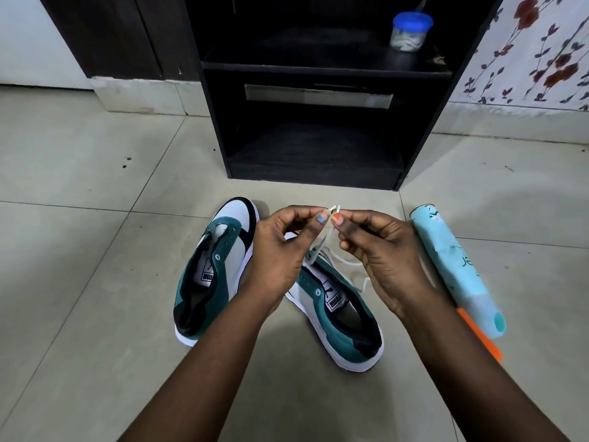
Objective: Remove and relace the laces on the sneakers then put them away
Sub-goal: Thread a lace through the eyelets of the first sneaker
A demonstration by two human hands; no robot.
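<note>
We see two sneakers on the tiled floor point(79, 173), both with toes aimed away from us toward the black shelf unit point(318, 100). The left sneaker point(210, 275) has its long axis leaning up and to the right, and its eyelets are bare. The right sneaker point(338, 311) runs up and to the left, so the two toes converge, with its front hidden behind our hands. One white lace point(320, 247) rises from the right sneaker's front eyelets, and more of it lies loose on the floor just right of that shoe.

Our left hand point(280, 247) and right hand point(379, 250) meet above the shoes. Each grip is narrow, thumb and forefinger pinching one tip of the lace, and the two tips stand side by side.

To the right lies one pale blue spray can point(459, 269), its length roughly parallel to the right sneaker, with one orange object point(481, 336) partly under it. One blue-lidded jar point(409, 30) stands on the upper shelf.
</note>
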